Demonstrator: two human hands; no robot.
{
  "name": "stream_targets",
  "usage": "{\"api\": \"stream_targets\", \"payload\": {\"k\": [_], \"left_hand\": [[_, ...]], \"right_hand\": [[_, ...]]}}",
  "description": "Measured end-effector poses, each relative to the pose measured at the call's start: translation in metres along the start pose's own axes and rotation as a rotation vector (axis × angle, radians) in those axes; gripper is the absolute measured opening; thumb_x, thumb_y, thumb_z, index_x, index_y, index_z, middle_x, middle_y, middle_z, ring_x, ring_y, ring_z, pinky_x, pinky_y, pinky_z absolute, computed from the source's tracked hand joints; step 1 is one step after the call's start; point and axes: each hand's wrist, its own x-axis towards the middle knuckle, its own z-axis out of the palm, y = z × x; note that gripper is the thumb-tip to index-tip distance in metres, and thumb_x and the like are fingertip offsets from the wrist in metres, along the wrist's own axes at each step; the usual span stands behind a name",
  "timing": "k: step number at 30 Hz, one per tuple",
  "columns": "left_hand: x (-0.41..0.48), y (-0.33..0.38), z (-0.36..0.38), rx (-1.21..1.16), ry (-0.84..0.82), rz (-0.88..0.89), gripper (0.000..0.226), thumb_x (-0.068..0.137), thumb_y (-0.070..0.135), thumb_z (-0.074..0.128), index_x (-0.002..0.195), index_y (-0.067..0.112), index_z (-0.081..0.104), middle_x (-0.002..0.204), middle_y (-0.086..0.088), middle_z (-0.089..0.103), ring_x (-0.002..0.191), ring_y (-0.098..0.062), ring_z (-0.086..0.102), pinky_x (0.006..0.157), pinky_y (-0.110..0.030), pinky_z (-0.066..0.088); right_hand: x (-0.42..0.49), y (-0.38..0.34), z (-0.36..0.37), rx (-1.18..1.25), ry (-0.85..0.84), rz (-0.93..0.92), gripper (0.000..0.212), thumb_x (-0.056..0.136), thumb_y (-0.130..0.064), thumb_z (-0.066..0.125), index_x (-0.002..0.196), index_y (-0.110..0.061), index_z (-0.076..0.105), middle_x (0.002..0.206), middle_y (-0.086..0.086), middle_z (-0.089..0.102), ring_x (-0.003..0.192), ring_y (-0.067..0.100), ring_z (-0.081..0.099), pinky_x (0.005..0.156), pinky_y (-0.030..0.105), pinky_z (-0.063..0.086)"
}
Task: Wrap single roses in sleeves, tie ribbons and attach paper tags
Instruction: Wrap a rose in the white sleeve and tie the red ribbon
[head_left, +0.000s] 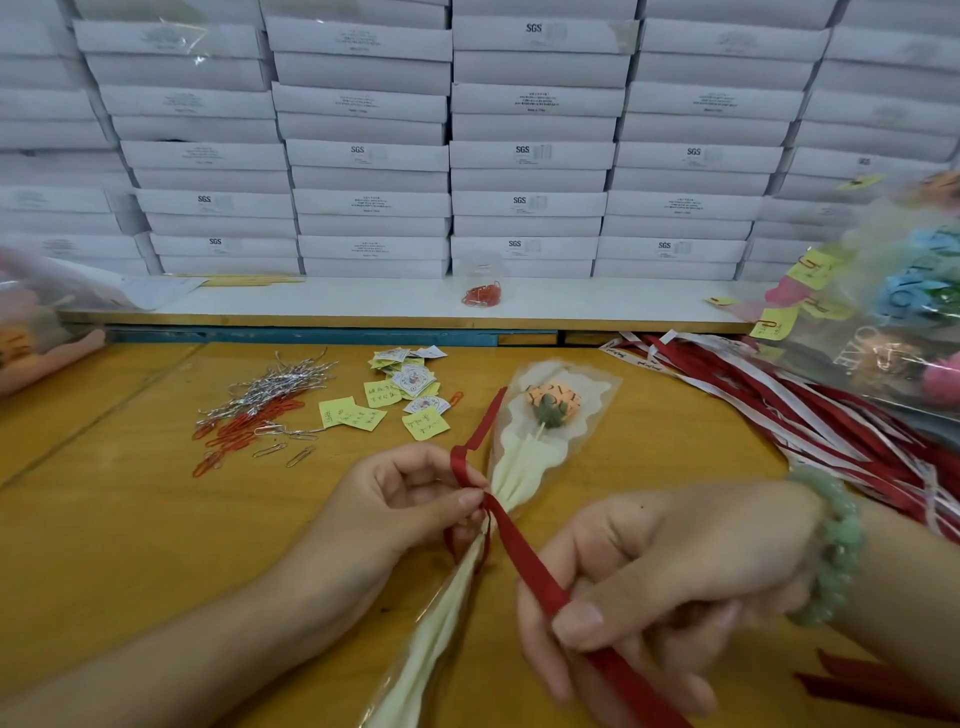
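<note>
The left hand (405, 499) curls its fingers (467, 501) to pinch the red ribbon (524, 556) where it crosses the gathered neck of the sleeve (524, 462). The right hand (670, 577), with a green bead bracelet (836, 545) at its wrist, pinches the ribbon's near tail between thumb and fingers. The sleeved orange paper rose (553, 400) lies mid-worktop (130, 519), its head pointing far. To its left lie yellow paper tags (384, 402), paper clips (234, 439) and silver twist ties (275, 387). Loose red and white ribbons (779, 410) are piled at the right.
</note>
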Motion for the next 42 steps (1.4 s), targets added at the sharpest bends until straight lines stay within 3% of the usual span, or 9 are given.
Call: {"api": "stream_targets", "payload": {"k": [3,6,13,17,25,30,33,36,42], "left_hand": [[0.0,0.001,0.001,0.009,-0.005,0.001,0.012,0.07,0.01,0.076,0.081,0.013,0.075,0.077,-0.011,0.071,0.065,-0.015,0.067,0.059,-0.021,0.055],[-0.001,0.002,0.002,-0.012,-0.01,-0.001,0.013,0.068,0.01,0.08,0.079,0.014,0.075,0.081,-0.01,0.072,0.065,-0.015,0.068,0.061,-0.021,0.055],[-0.002,0.003,0.0,0.011,-0.03,-0.026,0.023,0.061,0.021,0.083,0.082,0.013,0.075,0.082,-0.017,0.073,0.068,-0.019,0.068,0.065,-0.024,0.057],[-0.001,0.003,0.0,0.038,-0.041,-0.029,0.024,0.062,0.02,0.083,0.083,0.012,0.075,0.083,-0.018,0.072,0.068,-0.021,0.068,0.064,-0.024,0.057],[0.0,0.002,0.0,0.077,-0.026,-0.007,0.024,0.064,0.018,0.087,0.084,0.011,0.076,0.081,-0.015,0.073,0.069,-0.02,0.068,0.064,-0.023,0.056],[-0.001,0.002,0.0,0.087,-0.032,0.005,0.022,0.065,0.018,0.089,0.082,0.012,0.076,0.083,-0.014,0.074,0.075,-0.02,0.072,0.067,-0.021,0.056],[-0.001,0.001,0.001,0.085,-0.042,0.013,0.019,0.063,0.014,0.085,0.081,0.012,0.077,0.085,-0.014,0.075,0.076,-0.02,0.072,0.067,-0.021,0.057],[0.0,0.0,0.001,0.106,-0.036,0.018,0.021,0.061,0.014,0.087,0.079,0.012,0.077,0.086,-0.014,0.075,0.077,-0.021,0.072,0.07,-0.022,0.058],[0.0,0.0,0.0,0.138,-0.042,0.042,0.023,0.06,0.019,0.089,0.079,0.014,0.077,0.085,-0.014,0.075,0.077,-0.021,0.072,0.072,-0.023,0.057]], "right_hand": [[0.0,0.0,-0.001,-0.104,0.073,-0.063,0.023,0.1,-0.007,0.044,0.094,-0.016,0.065,0.081,-0.004,0.066,0.056,-0.002,0.06,0.033,0.012,0.025],[0.011,0.01,-0.003,-0.232,0.323,-0.133,0.013,0.094,-0.006,0.056,0.096,-0.015,0.066,0.082,-0.006,0.068,0.065,-0.002,0.065,0.038,0.009,0.033],[0.025,0.027,-0.01,-0.321,0.865,-0.338,0.016,0.076,-0.007,0.078,0.086,-0.012,0.066,0.082,0.005,0.075,0.068,0.008,0.07,0.038,0.013,0.04],[0.029,0.031,-0.011,-0.381,1.019,-0.439,0.027,0.07,-0.007,0.082,0.081,-0.008,0.058,0.072,-0.006,0.071,0.063,0.004,0.067,0.048,0.015,0.048],[0.038,0.042,-0.014,-0.514,1.035,-0.482,0.03,0.069,-0.01,0.084,0.084,-0.015,0.058,0.08,0.001,0.071,0.077,0.013,0.071,0.075,0.031,0.058],[0.04,0.043,-0.014,-0.511,1.05,-0.498,0.034,0.069,-0.012,0.084,0.09,-0.016,0.057,0.087,-0.009,0.067,0.077,0.009,0.07,0.07,0.026,0.057],[0.041,0.043,-0.016,-0.53,1.049,-0.498,0.034,0.071,-0.013,0.083,0.093,-0.016,0.058,0.093,-0.005,0.068,0.079,0.013,0.07,0.075,0.033,0.057],[0.042,0.043,-0.016,-0.546,1.017,-0.5,0.028,0.074,-0.011,0.081,0.092,-0.013,0.059,0.085,0.001,0.068,0.078,0.014,0.066,0.074,0.03,0.055],[0.044,0.045,-0.015,-0.585,1.02,-0.475,0.018,0.082,-0.007,0.072,0.089,-0.017,0.059,0.072,-0.007,0.058,0.064,0.001,0.051,0.059,0.017,0.041]]}}
